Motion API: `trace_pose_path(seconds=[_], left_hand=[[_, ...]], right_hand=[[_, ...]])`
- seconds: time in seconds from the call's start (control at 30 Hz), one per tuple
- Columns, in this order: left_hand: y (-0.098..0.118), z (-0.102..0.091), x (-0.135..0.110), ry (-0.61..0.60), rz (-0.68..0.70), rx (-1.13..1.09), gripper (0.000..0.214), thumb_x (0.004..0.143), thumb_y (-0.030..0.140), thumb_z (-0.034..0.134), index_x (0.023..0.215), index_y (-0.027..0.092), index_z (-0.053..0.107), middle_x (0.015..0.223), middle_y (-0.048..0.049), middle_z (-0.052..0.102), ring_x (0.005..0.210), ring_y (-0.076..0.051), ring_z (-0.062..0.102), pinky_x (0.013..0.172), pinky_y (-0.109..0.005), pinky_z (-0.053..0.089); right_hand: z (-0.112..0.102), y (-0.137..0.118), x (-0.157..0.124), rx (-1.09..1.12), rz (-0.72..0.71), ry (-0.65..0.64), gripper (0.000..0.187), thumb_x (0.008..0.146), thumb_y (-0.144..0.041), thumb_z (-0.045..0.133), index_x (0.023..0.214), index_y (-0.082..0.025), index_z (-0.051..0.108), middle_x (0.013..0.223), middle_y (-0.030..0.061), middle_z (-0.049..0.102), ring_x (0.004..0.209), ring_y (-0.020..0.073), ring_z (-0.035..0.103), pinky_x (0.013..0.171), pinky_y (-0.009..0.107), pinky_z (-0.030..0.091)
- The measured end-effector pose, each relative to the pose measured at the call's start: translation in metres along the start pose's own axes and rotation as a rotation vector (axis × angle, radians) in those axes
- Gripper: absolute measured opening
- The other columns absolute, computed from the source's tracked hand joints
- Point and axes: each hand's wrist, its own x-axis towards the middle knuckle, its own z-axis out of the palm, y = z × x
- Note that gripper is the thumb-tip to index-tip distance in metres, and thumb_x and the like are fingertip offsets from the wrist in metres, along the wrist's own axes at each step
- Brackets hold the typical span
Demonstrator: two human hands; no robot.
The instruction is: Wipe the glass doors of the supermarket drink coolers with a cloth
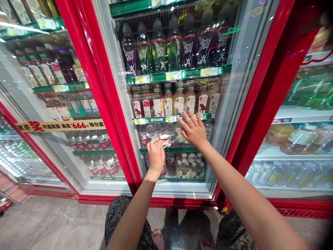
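Observation:
My left hand (156, 153), with a thin band at its wrist, is closed around a crumpled whitish cloth (165, 141). It is in front of the glass door (238, 66) of the middle fridge; whether the cloth touches the glass I cannot tell. To the right and higher, my right hand (194, 132) is open, fingers spread toward the same door, with nothing in it. Behind the glass, a row of labelled drink bottles (168, 100) stands just above my hands. Dark sports-drink bottles (159, 48) fill the shelf above. Parts of the water bottles (150, 131) are hidden by my hands.
Red door frames (100, 76) border the fridge. A second stocked fridge stands left, with a promotional strip (62, 125) across it. Shelves of bottles (299, 139) are at the right. Grey floor (59, 222) lies below, with my feet near the fridge base (148, 201).

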Motion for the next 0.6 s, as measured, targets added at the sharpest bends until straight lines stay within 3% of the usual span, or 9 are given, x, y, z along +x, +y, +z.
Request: trace_pose_path(seconds=[0.17,0.23,0.3,0.47,0.53,0.6], left_hand=[[0.011,0.010,-0.052,0.025,-0.009,0.004,0.032,0.089,0.005,0.053,0.100,0.024,0.076,0.106,-0.0093,0.061,0.099,-0.024,0.058,0.089,-0.041,0.056],[0.012,0.013,-0.062,0.049,-0.016,0.002,0.031,0.089,0.005,0.052,0.098,0.023,0.076,0.103,-0.0096,0.061,0.096,-0.024,0.058,0.086,-0.041,0.056],[0.014,0.014,-0.050,0.065,-0.020,-0.009,0.031,0.090,0.006,0.052,0.101,0.023,0.076,0.105,-0.0103,0.060,0.099,-0.025,0.058,0.089,-0.042,0.055],[0.022,0.013,0.022,0.079,-0.019,-0.058,0.034,0.094,0.010,0.053,0.116,0.025,0.074,0.119,-0.0106,0.059,0.115,-0.027,0.056,0.104,-0.046,0.047],[0.023,0.013,0.027,0.089,-0.029,-0.082,0.033,0.095,0.011,0.054,0.117,0.025,0.074,0.119,-0.0107,0.059,0.116,-0.027,0.057,0.106,-0.047,0.046],[0.022,0.013,0.008,0.086,-0.036,-0.049,0.032,0.096,0.013,0.053,0.117,0.025,0.074,0.119,-0.0113,0.060,0.115,-0.027,0.056,0.105,-0.046,0.046]], right_hand=[[0.001,0.000,0.000,-0.001,0.001,0.001,0.077,0.102,-0.030,0.050,0.166,-0.039,0.009,0.170,0.0006,0.026,0.157,0.0300,0.031,0.130,0.060,0.025],[0.000,-0.001,0.000,-0.010,-0.002,0.002,0.077,0.102,-0.029,0.051,0.167,-0.038,0.009,0.170,0.0008,0.027,0.157,0.0296,0.031,0.130,0.060,0.025],[0.000,-0.001,0.000,-0.033,-0.010,0.010,0.077,0.102,-0.029,0.051,0.167,-0.037,0.009,0.170,0.0014,0.028,0.157,0.0289,0.031,0.130,0.058,0.026],[-0.001,-0.001,0.000,-0.032,-0.002,-0.017,0.079,0.102,-0.030,0.050,0.167,-0.037,0.006,0.171,0.0009,0.025,0.158,0.0291,0.029,0.131,0.059,0.024],[-0.001,-0.001,0.000,-0.008,0.008,-0.039,0.079,0.103,-0.030,0.049,0.167,-0.038,0.005,0.171,0.0002,0.024,0.158,0.0297,0.029,0.131,0.060,0.023],[-0.001,0.000,0.000,0.007,0.014,-0.051,0.078,0.103,-0.030,0.049,0.167,-0.038,0.004,0.171,0.0000,0.023,0.158,0.0298,0.028,0.131,0.060,0.022]])
